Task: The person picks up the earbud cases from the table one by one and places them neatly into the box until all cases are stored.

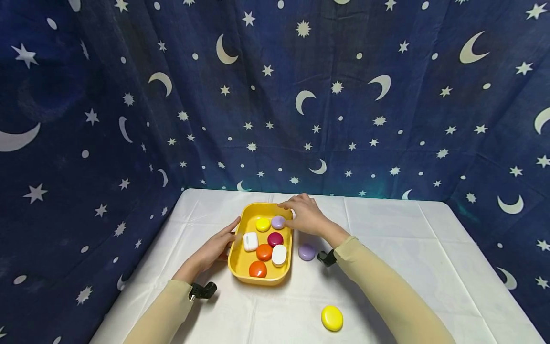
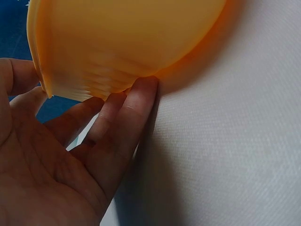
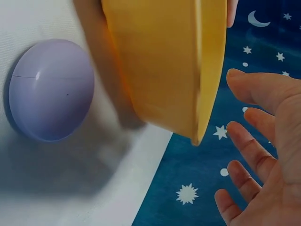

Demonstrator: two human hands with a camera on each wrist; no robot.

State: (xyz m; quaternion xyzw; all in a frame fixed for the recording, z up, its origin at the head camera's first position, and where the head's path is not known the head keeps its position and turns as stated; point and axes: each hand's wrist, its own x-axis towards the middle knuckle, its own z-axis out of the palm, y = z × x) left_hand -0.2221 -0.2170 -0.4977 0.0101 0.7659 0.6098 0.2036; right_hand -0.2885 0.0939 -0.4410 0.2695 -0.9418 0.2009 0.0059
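Observation:
A yellow plastic tray (image 1: 259, 281) holds several glossy, rounded pieces. My left hand (image 1: 213, 248) grips its left side, the thumb at the rim and the other fingers against the outer wall in the left wrist view. Over the tray's far right corner hovers my right hand (image 1: 306, 215), fingers loosely spread around nothing. Its thumb is close to a lilac piece (image 1: 278, 222) inside. Also in the tray are a yellow piece (image 1: 263, 224), a dark red piece (image 1: 275, 240), two orange pieces, a white oval piece (image 1: 279, 255) and a white squarish piece (image 1: 250, 241).
Just right of the tray, another lilac piece (image 3: 51, 90) with a thin seam lies on the white-covered table (image 1: 386, 267). A second yellow piece (image 1: 332, 318) sits nearer the front. Dark blue star-and-moon cloth (image 1: 275, 95) hangs behind and at the sides.

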